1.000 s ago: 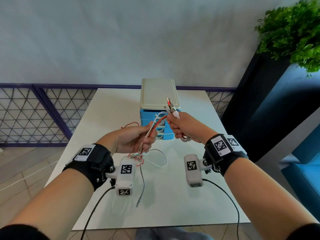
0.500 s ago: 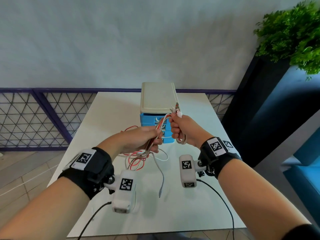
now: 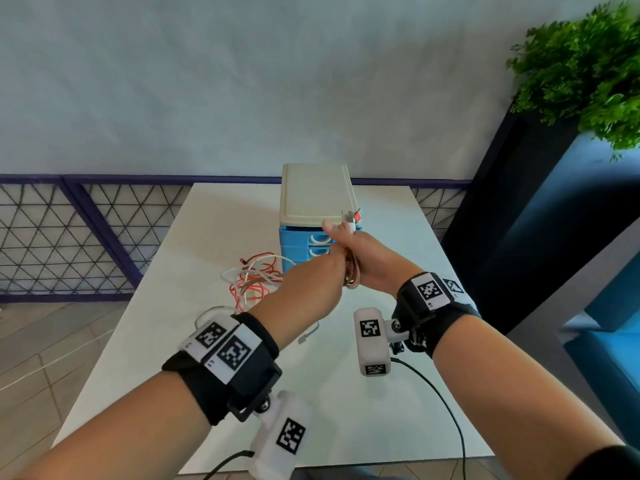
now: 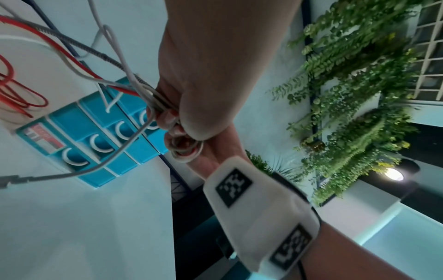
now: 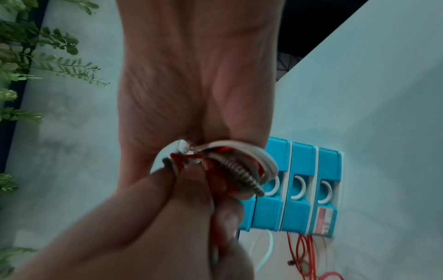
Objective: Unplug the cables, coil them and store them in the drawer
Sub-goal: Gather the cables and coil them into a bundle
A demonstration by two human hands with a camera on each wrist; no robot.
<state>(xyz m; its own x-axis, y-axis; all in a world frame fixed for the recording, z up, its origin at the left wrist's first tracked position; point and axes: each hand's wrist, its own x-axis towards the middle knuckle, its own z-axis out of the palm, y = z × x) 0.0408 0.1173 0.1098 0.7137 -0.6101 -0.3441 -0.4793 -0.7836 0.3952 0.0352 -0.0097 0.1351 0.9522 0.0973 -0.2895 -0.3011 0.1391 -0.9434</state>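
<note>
The fingers [image 5: 167,191] of the left hand [image 3: 311,282] are curled round a bundle of cables [image 5: 239,166], pinching white, red and grey braided strands together, as the right wrist view shows at the centre of its frame. The right hand [image 3: 367,261] is closed on the same bundle: in the head view its fist sits at the centre of the frame with the cable plugs [image 3: 351,218] sticking up out of its top and a small coil [image 3: 351,277] bulging out below, just beside the left hand's knuckles, so that the two hands touch. In the left wrist view the strands run from the grip toward the upper left of the frame, and one grey cable loops down to a plug end [image 4: 9,181] at the left edge. The loose lengths, a tangle of red and white cable [image 3: 254,282], lie on the white table [image 3: 214,237] left of centre in the head view. Behind the hands stands a blue drawer unit [image 3: 294,247] with a cream top; its drawer fronts [image 5: 302,189] with white curved handles all appear pushed in. A green plant [image 3: 581,67] fills the upper right corner, and a dark railing with a triangle mesh [image 3: 69,237] runs along the left side.
</note>
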